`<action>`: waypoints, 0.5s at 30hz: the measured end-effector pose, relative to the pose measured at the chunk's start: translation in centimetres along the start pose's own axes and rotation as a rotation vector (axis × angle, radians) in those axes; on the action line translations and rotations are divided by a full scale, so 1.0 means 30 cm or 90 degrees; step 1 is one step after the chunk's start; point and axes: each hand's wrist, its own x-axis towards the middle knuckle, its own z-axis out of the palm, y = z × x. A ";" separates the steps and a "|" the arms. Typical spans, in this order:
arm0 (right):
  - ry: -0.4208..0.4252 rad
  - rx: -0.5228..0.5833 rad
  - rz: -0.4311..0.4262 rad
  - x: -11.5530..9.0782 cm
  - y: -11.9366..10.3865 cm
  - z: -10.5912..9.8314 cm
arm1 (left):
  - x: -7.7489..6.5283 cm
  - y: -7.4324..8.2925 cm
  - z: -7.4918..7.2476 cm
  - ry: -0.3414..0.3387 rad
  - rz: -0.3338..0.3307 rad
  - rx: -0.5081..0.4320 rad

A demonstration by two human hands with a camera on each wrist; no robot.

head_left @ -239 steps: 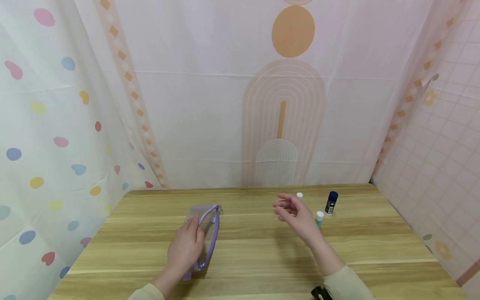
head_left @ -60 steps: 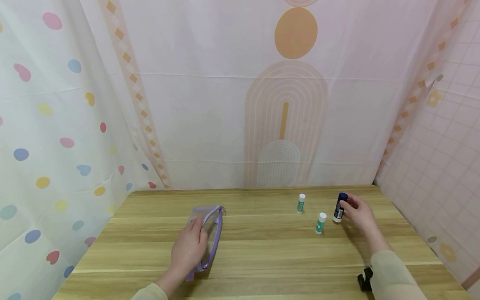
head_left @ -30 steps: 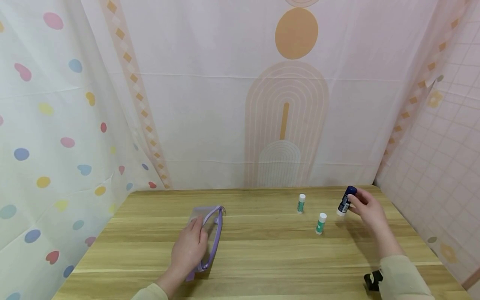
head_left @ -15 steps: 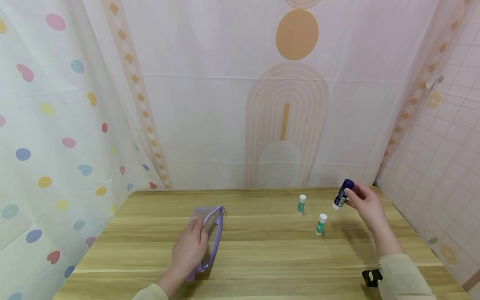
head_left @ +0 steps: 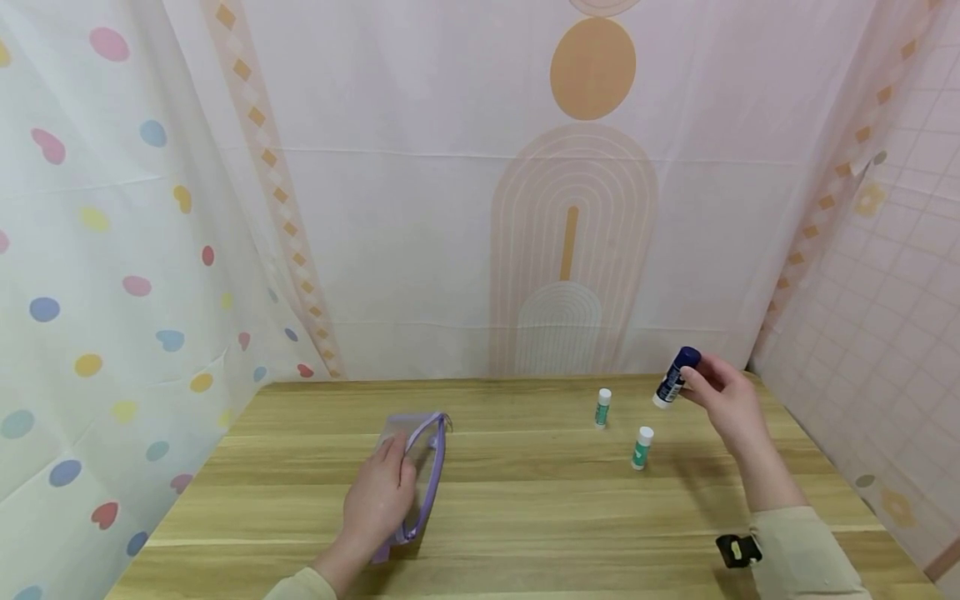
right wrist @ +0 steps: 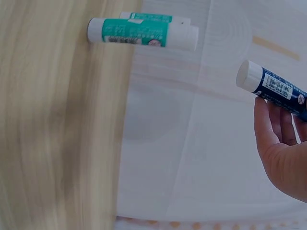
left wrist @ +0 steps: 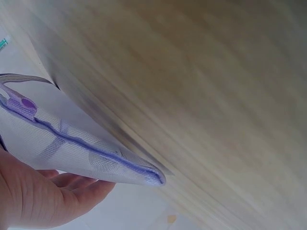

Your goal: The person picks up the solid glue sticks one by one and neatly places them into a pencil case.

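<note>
My left hand (head_left: 378, 496) grips the side of a purple-trimmed mesh zip pouch (head_left: 432, 483) lying on the table, its zipped mouth spread apart to the right. In the left wrist view, fingers (left wrist: 93, 195) go behind the pouch's pale mesh wall. My right hand (head_left: 733, 412) pinches a dark blue glue stick (head_left: 677, 375) between thumb and fingers, tilted and raised off the table, its white base pointing down-left. Two green-and-white glue sticks stand upright to its left: a nearer one (head_left: 641, 450) and a farther one (head_left: 602, 410).
A wooden table (head_left: 525, 517) spans the scene. Patterned cloth curtains (head_left: 420, 250) close it off at the back and both sides. A black strap piece (head_left: 738, 551) shows at the right sleeve.
The right hand has taken hold of the dark blue glue stick, lifted it off the table and tilted it, lately moving it up and slightly left. The left hand and pouch stay put.
</note>
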 end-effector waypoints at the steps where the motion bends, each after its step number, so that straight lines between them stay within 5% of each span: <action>1: -0.001 0.004 -0.003 0.000 -0.004 0.003 | 0.000 0.000 0.000 -0.001 0.000 0.000; 15: -0.022 0.059 -0.029 -0.012 -0.060 0.076 | -0.002 -0.001 -0.002 0.000 0.002 -0.001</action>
